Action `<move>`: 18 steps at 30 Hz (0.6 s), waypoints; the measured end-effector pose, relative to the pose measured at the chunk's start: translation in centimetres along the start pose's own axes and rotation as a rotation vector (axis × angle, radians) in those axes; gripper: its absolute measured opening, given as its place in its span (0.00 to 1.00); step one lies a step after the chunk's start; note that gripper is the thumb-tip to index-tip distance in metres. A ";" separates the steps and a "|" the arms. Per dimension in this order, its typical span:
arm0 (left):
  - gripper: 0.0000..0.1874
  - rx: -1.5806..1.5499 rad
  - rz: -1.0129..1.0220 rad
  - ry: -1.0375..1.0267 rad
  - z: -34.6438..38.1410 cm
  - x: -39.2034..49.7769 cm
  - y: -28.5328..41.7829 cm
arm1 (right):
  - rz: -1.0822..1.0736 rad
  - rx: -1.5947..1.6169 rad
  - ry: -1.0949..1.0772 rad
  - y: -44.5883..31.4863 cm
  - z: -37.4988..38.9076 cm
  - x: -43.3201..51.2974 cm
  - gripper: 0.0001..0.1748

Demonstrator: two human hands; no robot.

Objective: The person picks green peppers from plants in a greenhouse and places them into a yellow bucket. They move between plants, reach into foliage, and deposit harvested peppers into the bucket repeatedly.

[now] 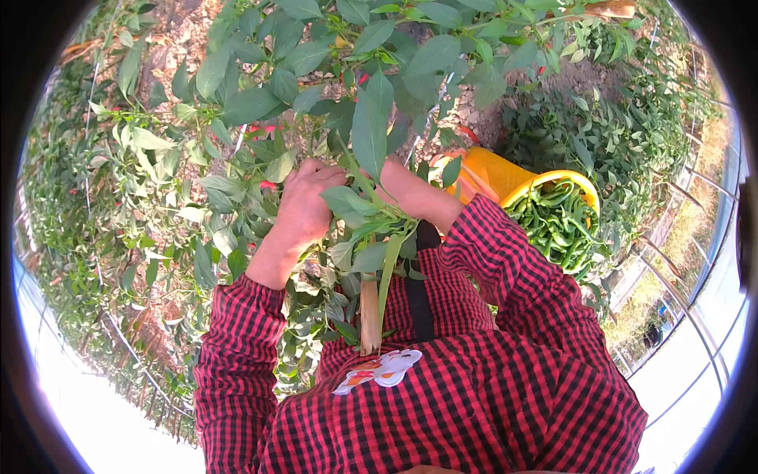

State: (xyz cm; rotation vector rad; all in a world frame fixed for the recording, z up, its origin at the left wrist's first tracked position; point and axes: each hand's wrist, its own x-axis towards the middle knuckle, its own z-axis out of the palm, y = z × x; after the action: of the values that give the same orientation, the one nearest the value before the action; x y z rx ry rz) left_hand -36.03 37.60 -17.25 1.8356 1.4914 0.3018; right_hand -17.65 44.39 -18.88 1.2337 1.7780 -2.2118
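Observation:
My left hand (pixel 311 198) reaches into the pepper plants (pixel 249 106) with its fingers curled. Whether it grips a stem or a fruit is hidden. Just to its right is my right hand (pixel 408 186), its fingers covered by long green leaves (pixel 373 133). A leafy pepper stem stands between my forearms, close to a wooden stake (pixel 370 314) near my chest. Right of my right forearm, a yellow bucket (pixel 515 169) leans over with its mouth towards me. Many long green peppers (pixel 553 219) fill it to the rim.
Dense rows of pepper plants (pixel 65 195) spread on the left, with more plants (pixel 628 136) on the right. White support strings (pixel 92 112) run up through the foliage. Dry soil (pixel 479 112) shows between rows. Curved metal greenhouse hoops (pixel 681 302) stand at the right edge.

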 end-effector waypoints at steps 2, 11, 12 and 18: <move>0.09 0.051 0.034 0.010 -0.4 0.1 -0.2 | -0.200 -0.068 0.033 0.4 0.2 -0.6 0.13; 0.08 0.056 0.017 0.237 1.2 -0.1 0.1 | -0.294 -0.635 -0.055 1.9 1.6 -0.5 0.10; 0.07 -0.091 -0.018 0.196 1.5 0.0 0.0 | -0.181 -0.469 -0.044 1.1 1.9 -0.9 0.10; 0.06 0.448 -0.066 0.085 1.1 0.5 -1.5 | 0.128 -0.338 0.112 -4.3 3.5 -4.2 0.12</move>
State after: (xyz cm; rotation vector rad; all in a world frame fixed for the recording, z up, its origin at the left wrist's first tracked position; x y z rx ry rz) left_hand -36.32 37.73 -19.15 2.1321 1.7826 0.0103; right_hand -18.77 41.13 -12.84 1.3679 1.9481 -1.7154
